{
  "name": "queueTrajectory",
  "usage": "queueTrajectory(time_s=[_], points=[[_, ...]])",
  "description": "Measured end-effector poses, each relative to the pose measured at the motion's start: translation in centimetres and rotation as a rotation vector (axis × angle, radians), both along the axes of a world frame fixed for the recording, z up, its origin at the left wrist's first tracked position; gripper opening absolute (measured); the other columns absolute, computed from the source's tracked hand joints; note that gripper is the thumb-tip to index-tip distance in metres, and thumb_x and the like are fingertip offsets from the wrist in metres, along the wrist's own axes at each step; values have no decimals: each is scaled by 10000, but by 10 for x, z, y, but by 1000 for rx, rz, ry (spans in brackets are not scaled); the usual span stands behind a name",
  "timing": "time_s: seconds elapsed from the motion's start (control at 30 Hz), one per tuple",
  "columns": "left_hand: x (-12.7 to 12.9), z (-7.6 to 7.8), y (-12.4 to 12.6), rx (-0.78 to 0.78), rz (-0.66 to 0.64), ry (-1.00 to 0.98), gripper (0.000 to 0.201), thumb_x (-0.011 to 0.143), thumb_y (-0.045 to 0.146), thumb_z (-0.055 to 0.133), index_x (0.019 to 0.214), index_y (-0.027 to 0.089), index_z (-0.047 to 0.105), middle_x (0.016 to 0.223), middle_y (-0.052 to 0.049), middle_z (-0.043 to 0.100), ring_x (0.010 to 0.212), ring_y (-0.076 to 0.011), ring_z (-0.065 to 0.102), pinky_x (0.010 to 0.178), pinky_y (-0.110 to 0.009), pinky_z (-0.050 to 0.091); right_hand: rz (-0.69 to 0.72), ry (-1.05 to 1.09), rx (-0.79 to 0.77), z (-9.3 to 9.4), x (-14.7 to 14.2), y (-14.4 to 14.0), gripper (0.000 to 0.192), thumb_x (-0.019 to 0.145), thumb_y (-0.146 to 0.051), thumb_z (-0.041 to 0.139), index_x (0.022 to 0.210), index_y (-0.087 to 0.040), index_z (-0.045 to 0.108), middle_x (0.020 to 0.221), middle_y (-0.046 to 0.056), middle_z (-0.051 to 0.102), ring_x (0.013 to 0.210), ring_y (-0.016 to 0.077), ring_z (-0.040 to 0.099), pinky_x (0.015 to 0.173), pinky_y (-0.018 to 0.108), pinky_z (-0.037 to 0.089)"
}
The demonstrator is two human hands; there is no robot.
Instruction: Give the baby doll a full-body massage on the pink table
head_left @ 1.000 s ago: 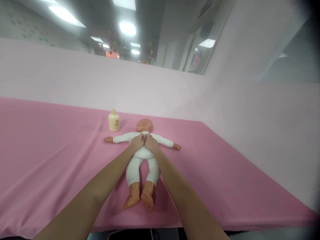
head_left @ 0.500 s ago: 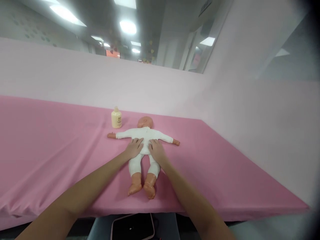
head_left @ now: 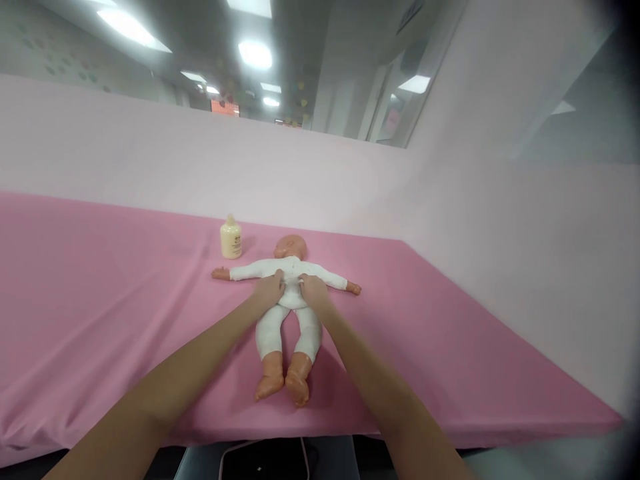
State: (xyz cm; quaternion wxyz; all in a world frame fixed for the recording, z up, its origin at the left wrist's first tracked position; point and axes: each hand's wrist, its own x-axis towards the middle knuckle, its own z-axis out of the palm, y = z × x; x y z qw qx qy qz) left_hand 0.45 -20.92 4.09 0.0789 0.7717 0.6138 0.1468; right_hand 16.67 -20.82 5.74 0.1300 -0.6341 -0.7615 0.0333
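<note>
A baby doll [head_left: 293, 301] lies on its back on the pink-covered table, head toward the wall, arms spread and bare feet toward me. Its trunk and limbs are white cloth; whether this is clothing or the body itself I cannot tell. On the left of its belly, my left hand [head_left: 269, 291] is closed, pinching the white cloth. My right hand [head_left: 314, 291] does the same on the other side, with fingers curled in. Between the two hands the cloth is drawn into a small fold. Most fingertips are hidden behind the knuckles.
A cream pump-style bottle [head_left: 231, 240] stands left of the doll's head. The pink cloth [head_left: 425, 347] covers the table up to a pale wall [head_left: 200, 167] with a mirror or window [head_left: 280, 60] above. Below the front edge lies a dark device [head_left: 265, 460].
Both hands lay flat with fingers spread on the doll's belly before. Now their fingers are curled in and the white cloth between them is gathered. The bottle has not moved.
</note>
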Motion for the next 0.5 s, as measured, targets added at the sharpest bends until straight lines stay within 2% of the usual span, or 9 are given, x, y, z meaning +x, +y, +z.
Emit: queueTrajectory(time_s=[0.2, 0.37, 0.5], points=[[8, 10, 18, -4, -14, 43, 351, 992, 286, 371, 1187, 63, 560, 995, -183, 705, 908, -252, 655, 766, -319, 432, -24, -27, -31, -2, -1, 23, 270, 979, -201, 465, 1069, -134, 711, 1056, 144, 743, 980, 223, 674, 837, 282, 458], [17, 7, 37, -23, 42, -29, 382, 1018, 265, 325, 1099, 49, 628, 1012, -179, 699, 982, -251, 654, 831, -329, 448, -62, 19, -54, -8, -1, 40, 365, 1014, -278, 391, 1102, -119, 708, 1103, 179, 728, 1025, 259, 672, 867, 319, 465], [24, 3, 51, -19, 108, -82, 423, 1015, 306, 339, 1052, 53, 676, 1025, -206, 707, 1002, -288, 667, 857, -376, 474, -131, 75, -71, -11, -4, 54, 490, 1020, -420, 351, 1132, -88, 694, 1141, 206, 712, 1069, 304, 663, 893, 374, 471]])
